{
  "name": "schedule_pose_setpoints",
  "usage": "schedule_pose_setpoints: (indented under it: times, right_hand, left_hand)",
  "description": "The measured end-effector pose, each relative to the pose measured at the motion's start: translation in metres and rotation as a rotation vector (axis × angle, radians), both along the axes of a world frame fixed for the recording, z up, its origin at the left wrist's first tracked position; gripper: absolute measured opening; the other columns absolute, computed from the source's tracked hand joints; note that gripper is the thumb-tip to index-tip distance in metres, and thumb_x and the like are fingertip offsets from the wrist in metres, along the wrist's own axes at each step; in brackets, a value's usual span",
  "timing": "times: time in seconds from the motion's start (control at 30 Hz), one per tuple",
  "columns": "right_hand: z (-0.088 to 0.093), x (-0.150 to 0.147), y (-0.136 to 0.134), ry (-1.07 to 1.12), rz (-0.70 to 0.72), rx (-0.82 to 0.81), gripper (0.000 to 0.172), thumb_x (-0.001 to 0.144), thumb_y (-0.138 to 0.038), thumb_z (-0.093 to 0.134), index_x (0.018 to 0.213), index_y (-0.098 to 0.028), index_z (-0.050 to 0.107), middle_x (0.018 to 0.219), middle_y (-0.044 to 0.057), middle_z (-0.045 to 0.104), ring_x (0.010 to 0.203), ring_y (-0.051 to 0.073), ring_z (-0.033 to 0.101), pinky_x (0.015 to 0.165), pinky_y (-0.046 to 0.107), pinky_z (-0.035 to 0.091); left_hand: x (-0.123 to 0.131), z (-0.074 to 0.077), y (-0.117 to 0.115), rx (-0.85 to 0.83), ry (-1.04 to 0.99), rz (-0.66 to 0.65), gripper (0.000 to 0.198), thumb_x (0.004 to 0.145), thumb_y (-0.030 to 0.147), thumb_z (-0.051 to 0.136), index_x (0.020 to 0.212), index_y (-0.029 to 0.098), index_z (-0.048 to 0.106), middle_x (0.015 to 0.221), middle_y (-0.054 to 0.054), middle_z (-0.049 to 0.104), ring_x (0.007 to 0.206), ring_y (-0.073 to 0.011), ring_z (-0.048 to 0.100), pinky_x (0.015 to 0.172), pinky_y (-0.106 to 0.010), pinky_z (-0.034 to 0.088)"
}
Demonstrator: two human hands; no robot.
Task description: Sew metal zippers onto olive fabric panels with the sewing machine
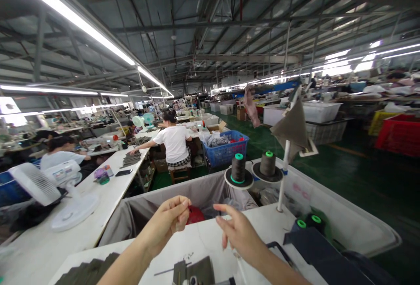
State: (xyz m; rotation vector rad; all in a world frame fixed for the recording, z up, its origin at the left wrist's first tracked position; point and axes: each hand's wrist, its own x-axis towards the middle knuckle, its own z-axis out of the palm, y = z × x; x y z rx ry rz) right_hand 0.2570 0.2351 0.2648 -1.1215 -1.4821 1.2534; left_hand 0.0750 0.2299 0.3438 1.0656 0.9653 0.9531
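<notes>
My left hand (172,216) is raised over the white sewing table (183,243), its thumb and index finger pinched together. Whatever lies in that pinch is too small to make out. A faint thin line, perhaps thread, shows below and between the hands. To the right, my right hand (234,229) is held with thumb and index finger apart, and nothing is visible between them. Below the hands, an olive fabric piece (201,269) lies by metal machine parts at the bottom edge. A stack of olive fabric pieces (88,271) lies left of my left forearm.
Two dark thread cones (238,170) stand on holders beside a white pole (285,175). At right are a dark machine body (315,252) and a large white bin (354,219). A white fan (70,193) stands on the left table. A seated co-worker (173,143) is ahead.
</notes>
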Motion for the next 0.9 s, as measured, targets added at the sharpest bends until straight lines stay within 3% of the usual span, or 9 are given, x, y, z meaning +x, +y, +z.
schedule_pose_setpoints:
  times: [0.1, 0.17, 0.23, 0.3, 0.4, 0.57, 0.77, 0.9]
  right_hand:
    - [-0.011, -0.033, -0.006, 0.049, 0.236, -0.14, 0.048, 0.077, -0.035, 0.043, 0.118, -0.012, 0.04, 0.084, 0.007, 0.062, 0.036, 0.008, 0.048, 0.035, 0.02, 0.033]
    - [-0.012, -0.046, -0.014, -0.012, 0.333, -0.147, 0.039, 0.08, -0.03, 0.04, 0.113, -0.011, 0.047, 0.068, 0.003, 0.061, 0.037, 0.009, 0.048, 0.037, 0.02, 0.034]
    - [-0.009, -0.051, -0.023, -0.125, 0.314, -0.004, 0.029, 0.082, -0.026, 0.038, 0.096, -0.013, 0.06, 0.058, 0.002, 0.06, 0.049, 0.013, 0.055, 0.047, 0.022, 0.039]
    - [-0.004, -0.049, -0.029, -0.235, 0.235, 0.167, 0.027, 0.083, -0.023, 0.039, 0.081, -0.016, 0.065, 0.067, 0.004, 0.065, 0.065, 0.016, 0.06, 0.06, 0.025, 0.041]
    - [0.001, -0.042, -0.033, -0.353, 0.182, 0.226, 0.029, 0.084, -0.021, 0.038, 0.08, -0.018, 0.067, 0.075, 0.005, 0.068, 0.072, 0.017, 0.061, 0.066, 0.025, 0.039]
    - [0.0, -0.036, -0.034, -0.415, 0.187, 0.363, 0.029, 0.085, -0.018, 0.035, 0.087, -0.018, 0.063, 0.077, 0.005, 0.068, 0.071, 0.017, 0.062, 0.063, 0.024, 0.038]
    - [-0.004, -0.039, -0.036, -0.617, 0.26, 0.665, 0.026, 0.078, -0.012, 0.036, 0.074, -0.015, 0.061, 0.066, 0.008, 0.065, 0.064, 0.02, 0.061, 0.056, 0.026, 0.038]
    - [-0.001, -0.036, -0.025, -0.622, 0.215, 0.605, 0.029, 0.082, -0.01, 0.034, 0.083, -0.016, 0.063, 0.076, 0.006, 0.067, 0.072, 0.017, 0.062, 0.064, 0.023, 0.041]
  left_hand:
    - [0.002, -0.004, 0.0, 0.042, 0.174, 0.047, 0.04, 0.066, 0.05, 0.068, 0.072, 0.013, 0.054, 0.046, 0.01, 0.026, 0.042, -0.0039, 0.013, 0.042, -0.02, 0.007]
    - [0.003, -0.007, 0.002, 0.092, 0.338, 0.06, 0.046, 0.064, 0.056, 0.067, 0.07, 0.011, 0.058, 0.045, 0.009, 0.029, 0.041, -0.004, 0.015, 0.041, -0.02, 0.007]
    - [0.003, -0.01, 0.004, 0.1, 0.444, -0.033, 0.049, 0.063, 0.059, 0.065, 0.065, 0.01, 0.06, 0.045, 0.006, 0.038, 0.04, -0.0048, 0.023, 0.04, -0.021, 0.012]
    - [0.002, -0.013, 0.007, 0.088, 0.486, -0.189, 0.05, 0.062, 0.06, 0.065, 0.061, 0.01, 0.061, 0.046, 0.003, 0.043, 0.041, -0.0063, 0.029, 0.041, -0.021, 0.016]
    - [0.001, -0.016, 0.011, 0.16, 0.507, -0.294, 0.048, 0.06, 0.057, 0.067, 0.054, 0.011, 0.06, 0.045, 0.002, 0.045, 0.041, -0.0075, 0.032, 0.041, -0.021, 0.019]
    - [0.0, -0.017, 0.018, 0.279, 0.514, -0.188, 0.048, 0.07, 0.06, 0.057, 0.055, 0.013, 0.057, 0.045, 0.004, 0.039, 0.043, -0.0077, 0.027, 0.043, -0.021, 0.018]
    - [0.004, -0.021, 0.019, 0.491, 0.6, -0.012, 0.039, 0.072, 0.041, 0.063, 0.047, 0.014, 0.049, 0.047, 0.004, 0.039, 0.05, -0.0093, 0.03, 0.049, -0.021, 0.021]
    - [0.004, -0.027, 0.031, 0.442, 0.548, 0.036, 0.037, 0.069, 0.042, 0.066, 0.05, 0.014, 0.053, 0.048, 0.002, 0.046, 0.048, -0.0092, 0.037, 0.048, -0.02, 0.027]
